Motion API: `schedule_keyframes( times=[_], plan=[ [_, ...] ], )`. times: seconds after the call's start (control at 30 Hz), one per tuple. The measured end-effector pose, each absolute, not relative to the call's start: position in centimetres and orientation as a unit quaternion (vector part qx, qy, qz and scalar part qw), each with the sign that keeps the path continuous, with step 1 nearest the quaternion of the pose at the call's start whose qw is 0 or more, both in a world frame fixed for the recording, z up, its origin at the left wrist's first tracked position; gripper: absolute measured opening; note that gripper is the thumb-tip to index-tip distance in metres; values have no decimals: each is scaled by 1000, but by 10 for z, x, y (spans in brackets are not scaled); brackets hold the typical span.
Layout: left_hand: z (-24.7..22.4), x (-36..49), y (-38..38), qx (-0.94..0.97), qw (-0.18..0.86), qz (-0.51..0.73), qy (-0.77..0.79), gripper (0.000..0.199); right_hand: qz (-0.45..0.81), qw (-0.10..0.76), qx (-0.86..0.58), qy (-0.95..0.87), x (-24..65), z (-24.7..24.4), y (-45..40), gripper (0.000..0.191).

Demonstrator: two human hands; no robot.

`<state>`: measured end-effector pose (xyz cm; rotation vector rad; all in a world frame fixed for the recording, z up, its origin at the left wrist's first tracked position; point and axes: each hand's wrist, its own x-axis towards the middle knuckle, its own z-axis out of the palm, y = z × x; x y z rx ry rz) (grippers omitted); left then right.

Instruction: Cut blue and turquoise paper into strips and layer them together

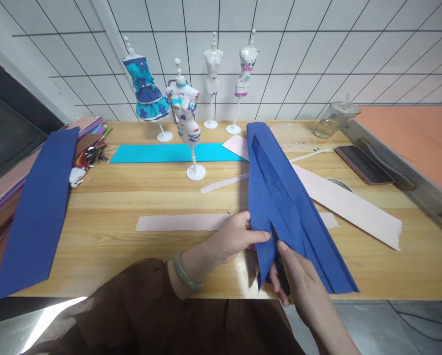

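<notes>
Right hand [298, 271]: fingers closed around the black tool [281, 268], thumb along its upper side. Tool long axis: from 5 o'clock at the yellow-marked end to 11 o'clock at the dark, pointed tip. The tip lies over the blue sheet [280, 187]; whether it has pierced the sheet cannot be told.

Left hand [239, 236]: thumb flat on top of the sheet, its tip just beside the blade; remaining fingers partly hidden beneath. The sheet's left edge is pinched between them, with no visible gap.

Blue sheet: positioned right of the table [106, 197] centre, creased lengthwise. Long axis: 11 to 5 o'clock; narrow end far, wider end near the person.

Surroundings, relative to the hands: narrow pink strip [180, 223] at 9 o'clock, running partly under the left hand; paint-marked dress form [184, 111] at 11; lidded cup [329, 123] at 1; wide pink strip [350, 207] and, farther out, the phone [364, 165] at 2.
</notes>
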<state>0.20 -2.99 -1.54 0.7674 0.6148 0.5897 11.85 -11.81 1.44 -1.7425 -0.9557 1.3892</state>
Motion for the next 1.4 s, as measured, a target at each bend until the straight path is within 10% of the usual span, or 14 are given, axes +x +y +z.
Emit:
schedule_keyframes(
  times=[1.4],
  plan=[
    [-14, -2, -25, 377, 826, 255, 333, 37, 546, 328, -660, -397, 125, 12, -120, 59]
  ],
)
